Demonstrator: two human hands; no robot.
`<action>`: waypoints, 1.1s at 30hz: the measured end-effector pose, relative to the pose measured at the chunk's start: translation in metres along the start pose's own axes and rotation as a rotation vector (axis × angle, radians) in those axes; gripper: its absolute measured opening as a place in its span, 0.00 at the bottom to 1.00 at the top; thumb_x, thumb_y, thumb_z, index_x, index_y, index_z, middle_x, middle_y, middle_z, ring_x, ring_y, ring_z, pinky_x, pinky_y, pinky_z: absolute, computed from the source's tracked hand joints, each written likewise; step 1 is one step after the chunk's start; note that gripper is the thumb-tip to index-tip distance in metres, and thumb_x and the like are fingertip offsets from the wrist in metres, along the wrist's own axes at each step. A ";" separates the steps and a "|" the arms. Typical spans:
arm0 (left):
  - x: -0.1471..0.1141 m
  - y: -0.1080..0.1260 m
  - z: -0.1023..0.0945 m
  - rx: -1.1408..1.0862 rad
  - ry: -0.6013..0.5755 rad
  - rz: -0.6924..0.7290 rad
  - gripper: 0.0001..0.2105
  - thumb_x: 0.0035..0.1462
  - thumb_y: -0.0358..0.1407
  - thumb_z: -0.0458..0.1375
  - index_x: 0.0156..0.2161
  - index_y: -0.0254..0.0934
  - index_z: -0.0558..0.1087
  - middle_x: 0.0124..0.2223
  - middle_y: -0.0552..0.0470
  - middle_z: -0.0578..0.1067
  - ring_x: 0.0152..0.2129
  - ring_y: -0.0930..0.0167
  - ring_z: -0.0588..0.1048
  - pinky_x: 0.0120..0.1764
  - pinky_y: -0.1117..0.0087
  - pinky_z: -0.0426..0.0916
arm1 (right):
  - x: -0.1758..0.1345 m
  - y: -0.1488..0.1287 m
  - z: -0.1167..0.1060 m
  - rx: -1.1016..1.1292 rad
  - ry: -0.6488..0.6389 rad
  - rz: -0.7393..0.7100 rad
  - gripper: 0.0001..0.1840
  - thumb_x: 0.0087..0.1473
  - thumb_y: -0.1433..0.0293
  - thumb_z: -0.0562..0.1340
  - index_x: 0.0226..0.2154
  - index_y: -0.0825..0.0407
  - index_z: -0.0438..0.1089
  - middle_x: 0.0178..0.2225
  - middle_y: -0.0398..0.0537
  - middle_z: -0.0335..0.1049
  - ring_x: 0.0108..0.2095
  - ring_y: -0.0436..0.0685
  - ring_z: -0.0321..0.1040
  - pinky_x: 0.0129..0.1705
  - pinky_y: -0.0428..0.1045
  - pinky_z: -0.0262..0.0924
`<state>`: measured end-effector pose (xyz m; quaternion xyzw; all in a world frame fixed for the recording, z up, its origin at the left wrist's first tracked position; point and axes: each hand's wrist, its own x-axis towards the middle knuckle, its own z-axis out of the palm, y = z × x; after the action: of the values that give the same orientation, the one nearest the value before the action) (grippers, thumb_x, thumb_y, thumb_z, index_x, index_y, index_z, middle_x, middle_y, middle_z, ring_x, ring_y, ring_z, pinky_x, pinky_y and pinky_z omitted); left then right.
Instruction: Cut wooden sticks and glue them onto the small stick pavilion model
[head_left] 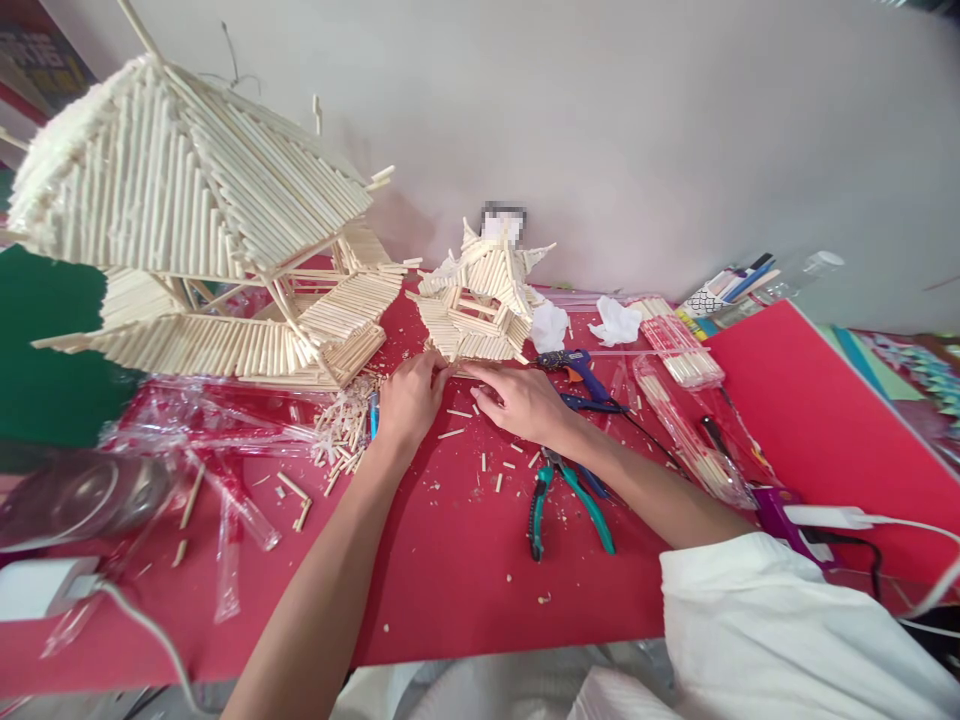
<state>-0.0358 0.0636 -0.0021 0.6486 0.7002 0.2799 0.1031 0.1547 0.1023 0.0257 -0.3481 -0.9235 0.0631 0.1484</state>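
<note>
A small pavilion model (480, 318) built of pale wooden sticks, with upturned roof corners, stands on the red table near the wall. Both hands are at its front lower edge. My left hand (411, 398) has its fingers bent and pressed together at that edge; what lies between them is hidden. From the other side my right hand (521, 402) reaches in, index finger stretched along the base and thumb held apart below it. Short cut sticks (451, 433) lie scattered just in front of the hands. Teal-handled pliers (568, 500) rest open below my right wrist.
A larger stick-built pavilion (202, 190) fills the left. Below it are plastic wrappers (240, 430) and a pile of stick offcuts (346, 425). At right are a blue glue gun (581, 368), bundled sticks (681, 342), a red board (840, 440) and white cables (919, 525).
</note>
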 end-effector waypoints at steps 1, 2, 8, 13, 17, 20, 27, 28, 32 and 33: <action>0.000 0.000 0.000 -0.001 0.000 0.000 0.09 0.66 0.40 0.54 0.43 0.39 0.74 0.43 0.47 0.80 0.41 0.64 0.78 0.40 0.69 0.67 | 0.000 0.000 0.000 -0.021 -0.004 -0.007 0.25 0.64 0.68 0.57 0.63 0.48 0.65 0.51 0.49 0.78 0.44 0.59 0.77 0.44 0.53 0.71; 0.000 0.000 0.000 -0.001 0.000 0.001 0.09 0.66 0.40 0.54 0.43 0.39 0.74 0.43 0.47 0.80 0.41 0.64 0.78 0.40 0.69 0.67 | 0.000 -0.001 -0.001 -0.038 -0.006 -0.012 0.25 0.64 0.68 0.57 0.63 0.48 0.65 0.50 0.50 0.78 0.43 0.59 0.77 0.43 0.53 0.71; 0.000 0.001 0.000 -0.005 -0.011 -0.009 0.10 0.66 0.40 0.54 0.43 0.38 0.74 0.43 0.47 0.80 0.42 0.64 0.78 0.41 0.69 0.67 | -0.001 -0.002 -0.001 -0.088 -0.016 -0.040 0.26 0.65 0.69 0.56 0.64 0.51 0.63 0.55 0.52 0.74 0.44 0.59 0.77 0.40 0.52 0.70; 0.001 0.001 0.000 -0.014 -0.007 -0.007 0.09 0.66 0.39 0.54 0.43 0.38 0.74 0.43 0.46 0.80 0.41 0.64 0.78 0.41 0.69 0.67 | 0.000 -0.004 -0.003 -0.114 -0.029 -0.065 0.25 0.65 0.70 0.55 0.64 0.51 0.64 0.58 0.51 0.72 0.44 0.60 0.77 0.38 0.52 0.70; 0.001 0.001 0.000 -0.021 -0.002 0.000 0.10 0.67 0.39 0.53 0.43 0.38 0.74 0.43 0.47 0.80 0.41 0.64 0.78 0.41 0.70 0.67 | 0.001 -0.004 -0.004 -0.115 -0.043 -0.061 0.24 0.65 0.70 0.54 0.63 0.50 0.65 0.58 0.50 0.72 0.44 0.59 0.77 0.38 0.52 0.70; 0.001 0.001 0.001 -0.023 0.003 0.010 0.09 0.67 0.39 0.53 0.43 0.39 0.74 0.43 0.47 0.80 0.41 0.65 0.78 0.40 0.69 0.67 | 0.003 -0.004 -0.004 -0.114 -0.047 -0.068 0.24 0.65 0.70 0.55 0.62 0.50 0.65 0.58 0.50 0.71 0.44 0.59 0.77 0.39 0.52 0.70; 0.001 0.000 0.001 -0.009 0.001 0.015 0.09 0.67 0.39 0.53 0.43 0.39 0.74 0.43 0.47 0.80 0.41 0.64 0.78 0.41 0.69 0.67 | 0.006 -0.006 -0.007 -0.142 -0.058 -0.077 0.23 0.65 0.70 0.55 0.61 0.49 0.66 0.55 0.50 0.75 0.42 0.59 0.77 0.35 0.51 0.68; 0.001 0.000 0.001 -0.007 -0.002 0.012 0.09 0.67 0.39 0.53 0.43 0.39 0.74 0.43 0.47 0.80 0.42 0.64 0.77 0.41 0.69 0.67 | 0.006 -0.006 -0.007 -0.145 -0.061 -0.078 0.23 0.65 0.70 0.55 0.61 0.49 0.67 0.55 0.50 0.75 0.42 0.59 0.77 0.34 0.51 0.68; 0.001 0.001 0.001 -0.002 -0.022 -0.015 0.10 0.67 0.39 0.53 0.44 0.39 0.74 0.43 0.46 0.79 0.42 0.64 0.77 0.42 0.69 0.68 | 0.007 -0.006 -0.006 -0.131 -0.068 -0.076 0.23 0.64 0.71 0.56 0.61 0.49 0.67 0.53 0.50 0.76 0.42 0.60 0.77 0.35 0.51 0.67; 0.001 0.001 0.000 -0.002 -0.023 -0.018 0.10 0.67 0.39 0.53 0.45 0.39 0.74 0.43 0.46 0.79 0.43 0.64 0.77 0.43 0.69 0.68 | 0.007 -0.006 -0.006 -0.124 -0.070 -0.073 0.23 0.64 0.71 0.56 0.61 0.49 0.67 0.53 0.51 0.76 0.42 0.60 0.77 0.35 0.51 0.68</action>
<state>-0.0346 0.0649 -0.0015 0.6455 0.7044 0.2722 0.1143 0.1479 0.1030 0.0344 -0.3202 -0.9423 0.0126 0.0965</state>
